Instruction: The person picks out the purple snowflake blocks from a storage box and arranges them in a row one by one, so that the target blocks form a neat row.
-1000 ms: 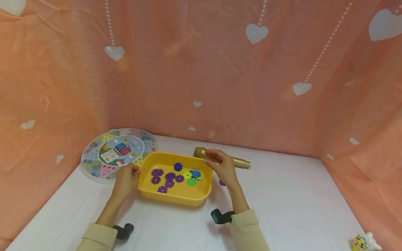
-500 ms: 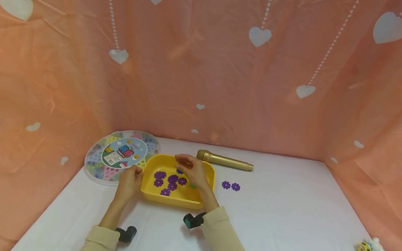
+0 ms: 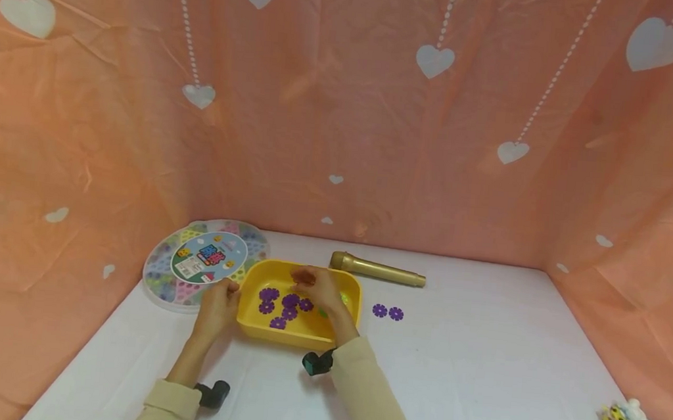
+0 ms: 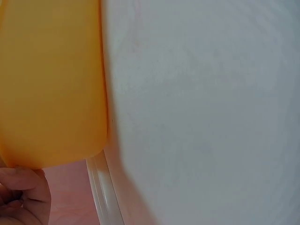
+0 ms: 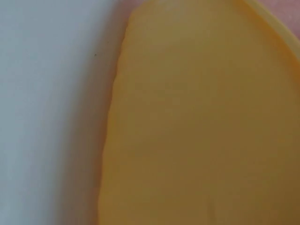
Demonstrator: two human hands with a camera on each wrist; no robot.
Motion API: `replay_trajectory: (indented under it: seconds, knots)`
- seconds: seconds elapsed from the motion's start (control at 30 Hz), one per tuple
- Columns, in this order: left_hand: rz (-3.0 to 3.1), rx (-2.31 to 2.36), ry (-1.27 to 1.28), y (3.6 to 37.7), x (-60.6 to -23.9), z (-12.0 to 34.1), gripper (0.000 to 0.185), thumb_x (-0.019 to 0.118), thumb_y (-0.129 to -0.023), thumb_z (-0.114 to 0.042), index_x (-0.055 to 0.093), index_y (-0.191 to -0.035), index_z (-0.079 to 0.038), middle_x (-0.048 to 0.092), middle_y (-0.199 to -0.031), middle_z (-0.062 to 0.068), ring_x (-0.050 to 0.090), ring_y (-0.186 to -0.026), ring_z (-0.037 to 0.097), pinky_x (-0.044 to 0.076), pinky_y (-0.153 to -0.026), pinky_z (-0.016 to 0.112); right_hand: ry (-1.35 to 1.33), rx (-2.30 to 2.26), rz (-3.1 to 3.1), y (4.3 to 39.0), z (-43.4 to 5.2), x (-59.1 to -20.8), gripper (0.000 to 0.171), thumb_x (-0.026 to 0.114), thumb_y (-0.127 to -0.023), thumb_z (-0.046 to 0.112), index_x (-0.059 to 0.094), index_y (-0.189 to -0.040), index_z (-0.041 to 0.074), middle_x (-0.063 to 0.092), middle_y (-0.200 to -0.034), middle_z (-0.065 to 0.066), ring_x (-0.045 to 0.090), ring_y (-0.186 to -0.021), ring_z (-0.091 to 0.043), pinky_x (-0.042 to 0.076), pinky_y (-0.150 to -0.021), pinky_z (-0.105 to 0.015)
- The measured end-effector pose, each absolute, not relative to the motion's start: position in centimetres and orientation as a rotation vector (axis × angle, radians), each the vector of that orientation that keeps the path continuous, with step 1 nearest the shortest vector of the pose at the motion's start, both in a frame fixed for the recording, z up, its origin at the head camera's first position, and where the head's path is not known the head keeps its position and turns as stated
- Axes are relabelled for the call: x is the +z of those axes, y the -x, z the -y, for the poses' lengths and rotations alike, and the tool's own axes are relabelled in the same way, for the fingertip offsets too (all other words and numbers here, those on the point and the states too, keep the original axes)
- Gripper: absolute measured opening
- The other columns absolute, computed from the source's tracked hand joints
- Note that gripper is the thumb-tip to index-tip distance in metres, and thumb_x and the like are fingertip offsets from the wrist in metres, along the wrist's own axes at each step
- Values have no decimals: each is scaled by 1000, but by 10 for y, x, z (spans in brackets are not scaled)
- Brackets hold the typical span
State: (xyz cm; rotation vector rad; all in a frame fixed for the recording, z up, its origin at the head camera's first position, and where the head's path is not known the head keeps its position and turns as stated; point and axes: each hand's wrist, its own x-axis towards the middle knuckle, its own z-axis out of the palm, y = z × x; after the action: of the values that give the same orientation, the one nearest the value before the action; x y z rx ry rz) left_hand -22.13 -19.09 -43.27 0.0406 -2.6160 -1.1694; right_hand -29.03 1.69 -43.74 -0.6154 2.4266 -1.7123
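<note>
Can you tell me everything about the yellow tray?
The yellow tray is a shallow, rounded rectangle that looks like smooth plastic. It sits flat on the white table, just in front of the gold microphone. Purple flower pieces lie inside it. The left hand holds its left edge, and the right hand reaches inside.

Smooth yellow plastic tray [image 3: 256,326] (slightly glossy), matt white tabletop [image 3: 477,379], creased peach cloth backdrop [image 3: 349,119], gold-finished microphone [image 3: 377,270]
</note>
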Motion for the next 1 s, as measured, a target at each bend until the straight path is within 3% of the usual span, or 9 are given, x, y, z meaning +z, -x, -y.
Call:
replay_trajectory:
  seconds: [0.23, 0.37, 0.73, 1.0]
  knots:
    - [2607, -1158, -33, 220, -431, 191, 10, 53, -87, 6, 55, -92, 15, 60, -84, 28, 58, -75, 34, 52, -68, 42, 607, -1466, -2356, 290, -11, -442, 38, 68, -81, -1, 61, -118, -1, 62, -116, -16, 59, -107, -29, 49, -89, -34]
    - [2622, -1160, -45, 220, -432, 191, 11, 53, -87, 6, 55, -93, 15, 60, -84, 27, 58, -75, 33, 52, -68, 41, 644, -1312, -2413, 288, -9, -445, 34, 69, -80, 0, 63, -114, 2, 64, -111, -9, 59, -104, -23, 47, -92, -31]
    - [2618, -1156, -29, 217, -430, 191, 12, 53, -87, 5, 55, -93, 15, 60, -84, 28, 58, -75, 34, 52, -68, 43, 745, -1138, -2534, 282, -8, -447, 24, 71, -79, 0, 68, -103, 1, 62, -93, -4, 56, -84, -13, 49, -80, -20]
    - [2504, -1149, 72, 222, -438, 193, 8, 55, -84, 5, 56, -86, 12, 58, -75, 23, 55, -66, 30, 50, -60, 37, 677, -1142, -2606, 282, -12, -447, 27, 74, -77, 4, 67, -102, 0, 55, -99, -7, 56, -91, -19, 48, -86, -28]
